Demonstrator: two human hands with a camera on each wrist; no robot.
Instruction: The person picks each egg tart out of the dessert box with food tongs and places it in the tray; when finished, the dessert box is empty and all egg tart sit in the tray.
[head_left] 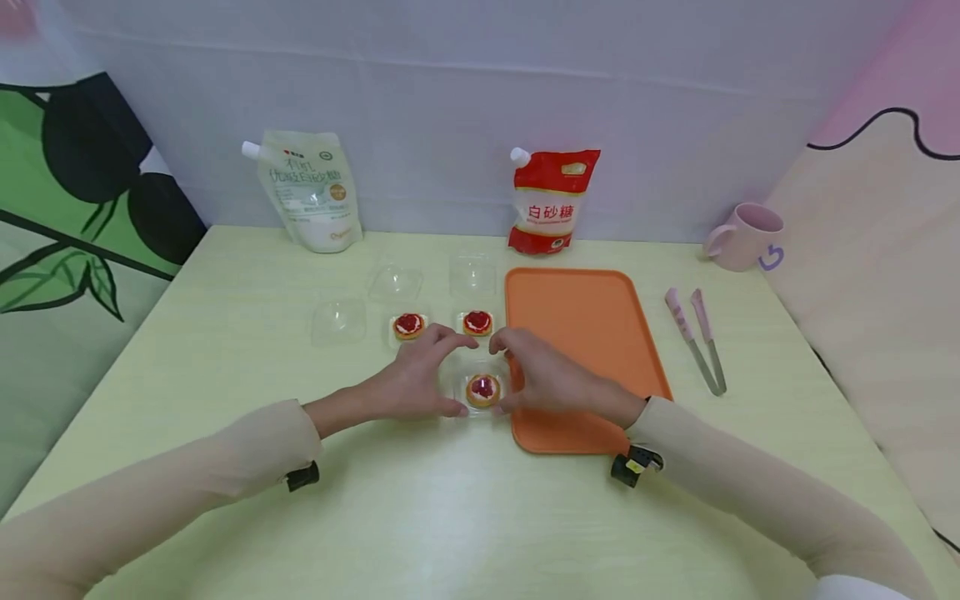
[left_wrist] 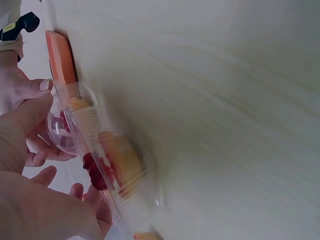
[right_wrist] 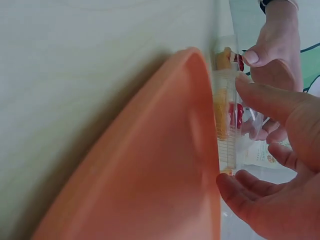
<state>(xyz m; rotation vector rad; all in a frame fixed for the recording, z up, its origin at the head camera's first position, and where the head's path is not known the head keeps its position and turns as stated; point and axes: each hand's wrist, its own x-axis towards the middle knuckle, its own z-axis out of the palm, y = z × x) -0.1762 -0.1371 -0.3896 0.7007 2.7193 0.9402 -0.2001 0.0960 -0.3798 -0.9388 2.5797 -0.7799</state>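
Note:
Between both hands, a clear plastic box (head_left: 463,375) sits on the table, and a round tart (head_left: 483,390) with red and white topping shows inside it. My left hand (head_left: 414,382) curves around the box's left side, thumb at the near corner and fingers at the far one. From the other side my right hand (head_left: 551,375) grips it likewise, its thumb (right_wrist: 250,90) and bent fingers spread along the box. Directly behind are two more tarts, the left one (head_left: 408,326) and the right one (head_left: 477,322), in clear boxes with raised lids.
An orange tray (head_left: 592,333) lies under the right forearm. A clear plastic piece (head_left: 339,322) stands to the left. At the back are a white pouch (head_left: 311,192) and a red pouch (head_left: 551,200). A pink mug (head_left: 746,236) and pink-handled tongs (head_left: 705,350) are at the right.

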